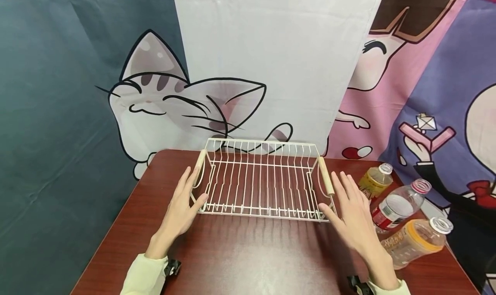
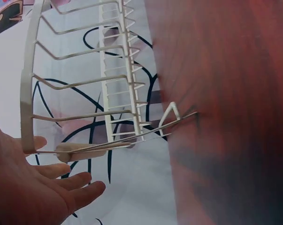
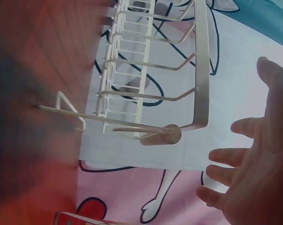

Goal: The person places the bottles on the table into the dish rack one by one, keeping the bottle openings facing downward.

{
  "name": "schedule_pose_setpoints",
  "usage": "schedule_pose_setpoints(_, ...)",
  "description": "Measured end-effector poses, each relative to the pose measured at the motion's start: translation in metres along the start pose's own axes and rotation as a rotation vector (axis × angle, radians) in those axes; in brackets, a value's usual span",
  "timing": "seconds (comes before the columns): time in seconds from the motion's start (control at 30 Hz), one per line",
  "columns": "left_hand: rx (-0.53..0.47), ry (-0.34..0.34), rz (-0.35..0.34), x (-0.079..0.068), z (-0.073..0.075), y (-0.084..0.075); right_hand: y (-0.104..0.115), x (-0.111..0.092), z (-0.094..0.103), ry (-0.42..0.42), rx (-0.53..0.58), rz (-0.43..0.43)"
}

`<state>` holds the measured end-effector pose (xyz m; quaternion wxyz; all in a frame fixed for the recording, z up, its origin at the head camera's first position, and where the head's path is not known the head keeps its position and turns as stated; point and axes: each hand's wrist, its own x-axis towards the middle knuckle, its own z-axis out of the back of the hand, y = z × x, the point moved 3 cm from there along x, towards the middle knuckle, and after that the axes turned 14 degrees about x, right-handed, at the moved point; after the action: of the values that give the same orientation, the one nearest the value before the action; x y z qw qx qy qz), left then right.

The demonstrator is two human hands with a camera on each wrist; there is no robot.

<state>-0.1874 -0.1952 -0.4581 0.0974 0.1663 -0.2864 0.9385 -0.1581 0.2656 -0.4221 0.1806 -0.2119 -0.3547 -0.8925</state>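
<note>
A white wire dish rack (image 1: 263, 216) stands on the table, with a pale wooden handle (image 1: 326, 176) at its right end and another wooden handle (image 1: 199, 163) at its left. My left hand (image 1: 178, 211) is beside the left end, fingers spread and extended. In the left wrist view its fingers overlap the rack's corner near the handle (image 2: 82, 152). On the other side my right hand (image 1: 354, 219) hovers with fingers extended. The right wrist view has a gap between these fingers and the rack's rim (image 3: 202, 79). Neither hand grips anything.
Three clear plastic bottles stand to the right of my right hand: one with a yellow label (image 1: 373, 183), one with a red label (image 1: 399, 206), and one with an orange band (image 1: 418, 241). A cartoon-printed cloth (image 1: 279, 62) hangs behind the dark red wooden table (image 1: 248, 252).
</note>
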Motion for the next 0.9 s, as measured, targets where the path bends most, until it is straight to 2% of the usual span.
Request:
schedule_pose_setpoints(0.27, -0.039, -0.049, -0.009, -0.006, -0.008, -0.001, 0.005, -0.028, -0.002, -0.105, 0.064, 0.009)
schedule_pose_setpoints(0.67, -0.018, -0.047, 0.018, -0.009, -0.012, 0.000, 0.023, -0.058, 0.015, -0.359, 0.157, 0.106)
schedule_pose_setpoints(0.9, 0.012, -0.049, 0.034, -0.010, -0.018, 0.001, 0.037, -0.077, 0.025, -0.576, 0.196, 0.152)
